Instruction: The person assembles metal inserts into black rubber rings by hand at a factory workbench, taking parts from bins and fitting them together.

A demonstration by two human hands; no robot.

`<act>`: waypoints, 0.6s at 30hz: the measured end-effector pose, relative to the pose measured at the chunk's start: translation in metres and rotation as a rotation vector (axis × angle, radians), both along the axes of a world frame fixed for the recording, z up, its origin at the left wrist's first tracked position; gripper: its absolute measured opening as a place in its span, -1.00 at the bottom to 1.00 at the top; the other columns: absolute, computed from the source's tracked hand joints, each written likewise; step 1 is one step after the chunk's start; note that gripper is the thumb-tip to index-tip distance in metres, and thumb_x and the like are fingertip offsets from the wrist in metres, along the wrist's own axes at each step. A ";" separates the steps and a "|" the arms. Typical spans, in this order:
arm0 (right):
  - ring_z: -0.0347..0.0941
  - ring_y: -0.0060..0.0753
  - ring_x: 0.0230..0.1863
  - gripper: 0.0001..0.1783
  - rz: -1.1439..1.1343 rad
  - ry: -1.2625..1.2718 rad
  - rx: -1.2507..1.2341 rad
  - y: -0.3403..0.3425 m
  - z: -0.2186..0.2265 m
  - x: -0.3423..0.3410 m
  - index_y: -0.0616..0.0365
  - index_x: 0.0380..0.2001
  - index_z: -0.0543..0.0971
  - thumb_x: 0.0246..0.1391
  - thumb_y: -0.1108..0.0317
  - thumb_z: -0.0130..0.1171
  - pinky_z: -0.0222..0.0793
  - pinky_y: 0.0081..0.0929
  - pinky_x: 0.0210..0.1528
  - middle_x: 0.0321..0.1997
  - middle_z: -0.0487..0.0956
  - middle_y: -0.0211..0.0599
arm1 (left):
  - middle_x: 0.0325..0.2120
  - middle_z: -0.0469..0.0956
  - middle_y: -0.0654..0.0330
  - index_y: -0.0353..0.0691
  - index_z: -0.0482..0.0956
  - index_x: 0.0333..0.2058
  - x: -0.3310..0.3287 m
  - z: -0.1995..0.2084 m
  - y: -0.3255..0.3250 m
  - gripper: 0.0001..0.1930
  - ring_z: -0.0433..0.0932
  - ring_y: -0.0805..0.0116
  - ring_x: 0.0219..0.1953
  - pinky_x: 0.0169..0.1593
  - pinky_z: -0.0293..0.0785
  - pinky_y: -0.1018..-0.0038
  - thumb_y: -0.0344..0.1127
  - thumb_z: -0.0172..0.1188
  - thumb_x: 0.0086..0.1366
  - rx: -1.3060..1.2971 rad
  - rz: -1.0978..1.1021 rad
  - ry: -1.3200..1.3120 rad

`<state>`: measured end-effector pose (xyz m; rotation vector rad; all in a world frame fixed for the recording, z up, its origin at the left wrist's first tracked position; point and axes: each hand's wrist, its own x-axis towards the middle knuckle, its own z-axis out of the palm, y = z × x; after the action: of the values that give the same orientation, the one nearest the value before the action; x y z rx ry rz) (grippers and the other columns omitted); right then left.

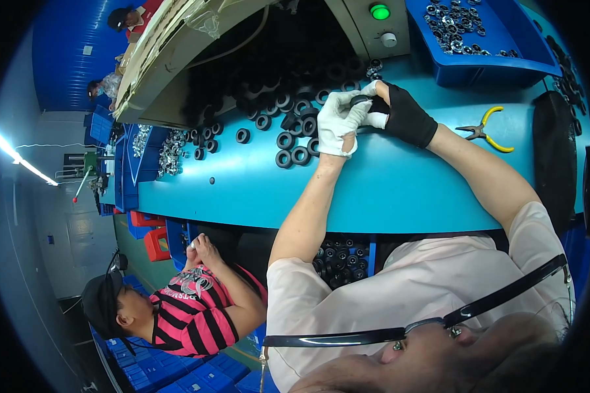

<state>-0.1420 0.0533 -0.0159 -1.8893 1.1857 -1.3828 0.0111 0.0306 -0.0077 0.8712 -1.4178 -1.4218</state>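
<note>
Both of my hands are together above the blue-green bench, close to the heap of rings. My left hand (341, 122), in a white glove, is closed with a small black ring-shaped part (360, 99) between its fingertips. From the other side my right hand (405, 116), in a black glove with white-covered fingers, has its fingers closed against the same part. Their grip hides much of it. Several loose black rings (285, 140) lie on the bench just left of my left hand.
Yellow-handled pliers (485, 130) lie right of my hands. A blue bin (491, 71) with shiny metal parts stands at the far right. Behind is a machine housing with a green button (379, 11). A crate of black wheels (341, 262) sits below the bench edge. A co-worker (190, 301) sits at left.
</note>
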 end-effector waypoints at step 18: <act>0.48 -0.32 -0.43 -0.69 -0.029 -0.071 0.194 -0.004 0.008 -0.001 0.27 -0.39 0.43 -0.10 0.31 0.29 0.35 -0.46 -0.34 -0.48 0.53 -0.12 | -0.54 0.42 0.28 -0.36 0.46 -0.26 -0.005 -0.006 0.002 -0.79 0.31 0.58 -0.54 -0.48 0.27 0.65 -0.31 -0.04 0.35 0.053 0.147 -0.102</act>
<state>-0.1428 0.0496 -0.0076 -1.6823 1.2686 -1.2887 0.0061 0.0329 -0.0139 1.0724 -1.3668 -1.3246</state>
